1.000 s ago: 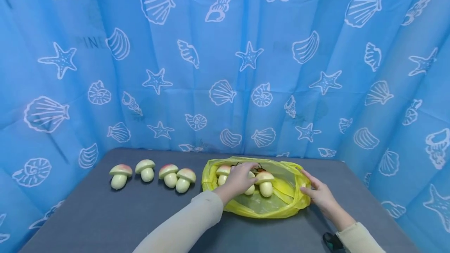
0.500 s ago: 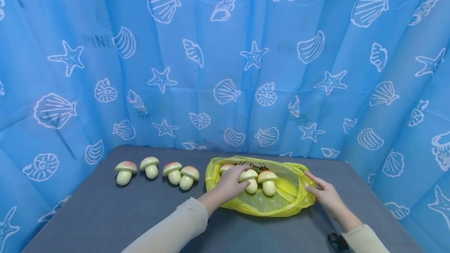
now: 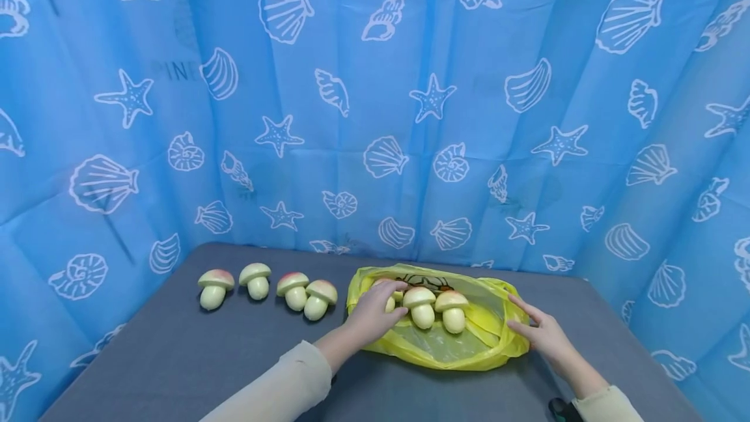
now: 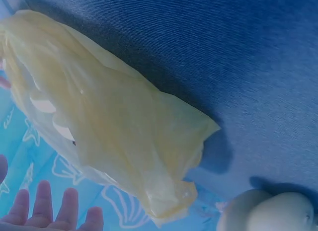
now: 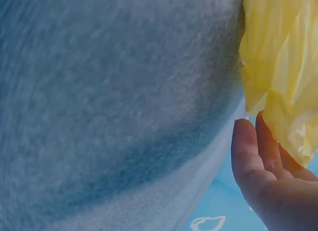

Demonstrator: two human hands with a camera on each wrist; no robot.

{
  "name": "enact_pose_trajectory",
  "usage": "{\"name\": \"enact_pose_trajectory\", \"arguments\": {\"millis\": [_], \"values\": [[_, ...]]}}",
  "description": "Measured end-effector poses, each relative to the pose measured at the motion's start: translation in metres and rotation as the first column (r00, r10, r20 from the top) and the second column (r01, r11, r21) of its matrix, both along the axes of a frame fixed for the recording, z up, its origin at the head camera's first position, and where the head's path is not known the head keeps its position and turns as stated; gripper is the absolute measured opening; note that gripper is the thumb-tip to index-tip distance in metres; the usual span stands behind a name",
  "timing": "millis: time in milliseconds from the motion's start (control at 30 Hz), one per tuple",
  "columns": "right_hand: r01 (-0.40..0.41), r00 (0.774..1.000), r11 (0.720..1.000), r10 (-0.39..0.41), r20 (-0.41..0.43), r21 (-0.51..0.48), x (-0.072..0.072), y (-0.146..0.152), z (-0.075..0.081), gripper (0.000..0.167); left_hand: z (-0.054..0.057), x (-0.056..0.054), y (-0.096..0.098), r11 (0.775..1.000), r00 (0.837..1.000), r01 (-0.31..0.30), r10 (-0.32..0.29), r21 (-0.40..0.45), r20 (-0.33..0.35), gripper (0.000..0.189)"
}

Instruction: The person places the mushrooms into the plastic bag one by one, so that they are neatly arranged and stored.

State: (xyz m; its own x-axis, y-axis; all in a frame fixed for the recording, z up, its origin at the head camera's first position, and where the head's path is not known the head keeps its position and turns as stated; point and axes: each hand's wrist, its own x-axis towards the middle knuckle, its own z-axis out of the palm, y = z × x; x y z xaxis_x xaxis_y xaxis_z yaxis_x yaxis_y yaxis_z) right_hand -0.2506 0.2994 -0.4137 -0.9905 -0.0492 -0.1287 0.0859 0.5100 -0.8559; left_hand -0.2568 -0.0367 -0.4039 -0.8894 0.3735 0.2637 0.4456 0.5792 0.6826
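A yellow plastic bag lies with its mouth spread open, also seen as a yellow bag in the left wrist view. Inside sit a middle toy mushroom, a right toy mushroom and a left toy mushroom, the last partly hidden by my left hand. That hand reaches over the bag's left side, holding nothing, its fingers spread. At the bag's right rim is my right hand, fingers extended against the plastic.
Several more toy mushrooms stand in a row on the dark grey table, left of the bag, the nearest being a pale toy mushroom. A blue curtain with white seashells hangs behind the table. A small black object is by the right sleeve.
My left hand has drawn left off the middle mushroom, which now shows fully in the bag. The right hand stays at the rim. The head view has shifted slightly.
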Motion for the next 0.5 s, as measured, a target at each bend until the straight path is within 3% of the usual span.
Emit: {"name": "enact_pose_trajectory", "arguments": {"millis": [500], "values": [[0.008,1.0,0.998,-0.007,-0.019,0.06,0.001,-0.004,0.004,0.07,0.006,0.007,-0.029,0.997,0.997,-0.042,0.037,0.072,0.067,0.046]]}}
